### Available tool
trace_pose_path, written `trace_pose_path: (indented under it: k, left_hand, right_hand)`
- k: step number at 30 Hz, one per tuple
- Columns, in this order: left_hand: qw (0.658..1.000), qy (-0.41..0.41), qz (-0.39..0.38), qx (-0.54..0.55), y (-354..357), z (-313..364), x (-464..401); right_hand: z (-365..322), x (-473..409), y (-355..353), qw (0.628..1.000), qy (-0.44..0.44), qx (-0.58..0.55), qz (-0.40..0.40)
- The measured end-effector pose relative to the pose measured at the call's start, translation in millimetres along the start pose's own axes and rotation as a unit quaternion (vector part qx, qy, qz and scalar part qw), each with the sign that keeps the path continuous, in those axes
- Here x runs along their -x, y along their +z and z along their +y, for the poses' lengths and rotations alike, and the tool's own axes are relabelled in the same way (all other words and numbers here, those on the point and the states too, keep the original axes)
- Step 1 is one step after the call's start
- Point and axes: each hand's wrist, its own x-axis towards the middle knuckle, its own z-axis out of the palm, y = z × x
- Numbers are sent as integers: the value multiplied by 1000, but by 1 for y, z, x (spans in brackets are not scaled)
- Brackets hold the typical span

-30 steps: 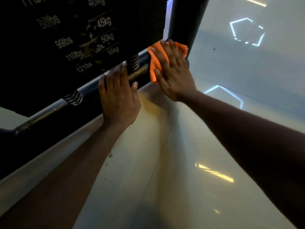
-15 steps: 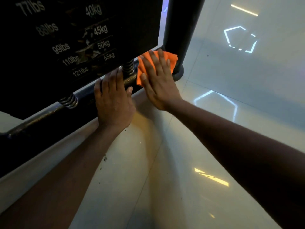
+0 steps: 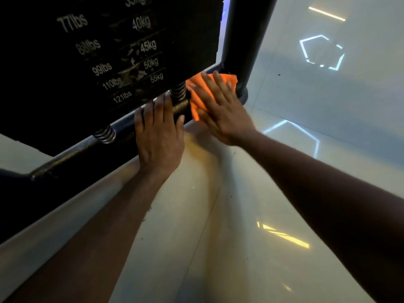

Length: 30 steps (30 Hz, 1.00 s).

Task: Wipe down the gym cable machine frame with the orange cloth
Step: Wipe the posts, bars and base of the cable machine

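Note:
The orange cloth (image 3: 196,99) lies over the dark low crossbar (image 3: 72,152) of the cable machine frame, close to the black upright post (image 3: 247,40). My right hand (image 3: 220,110) presses flat on the cloth, fingers straight and spread, thumb at the cloth's lower edge. My left hand (image 3: 159,132) rests on the same bar just left of the cloth, fingers laid straight over the top of the bar. Both forearms reach in from the bottom of the view.
The black weight stack (image 3: 109,51), labelled in lbs and kg, hangs right above the bar. Two coiled springs (image 3: 178,91) sit on the bar. The post's round foot (image 3: 243,95) stands on glossy pale floor tiles (image 3: 251,215) with light reflections.
My right hand and the cloth slid a little leftward along the bar, away from the post. My left hand stays on the bar. The view has shifted slightly.

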Motion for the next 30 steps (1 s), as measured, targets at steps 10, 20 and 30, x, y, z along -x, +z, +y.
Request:
trace_pose_path:
  k: [10,20,30]
  left_hand:
    - [1000,10,-12,0,0,-7,3]
    - [1000,14,-12,1,1,-8,3]
    - [1000,11,-14,17,1,-10,3]
  right_hand:
    - [-13,-2,-4,1000,7,-19,-13]
    - [-34,1,1,999,34,-38,-4]
    - [-35,-6,1,992,108,-54,28]
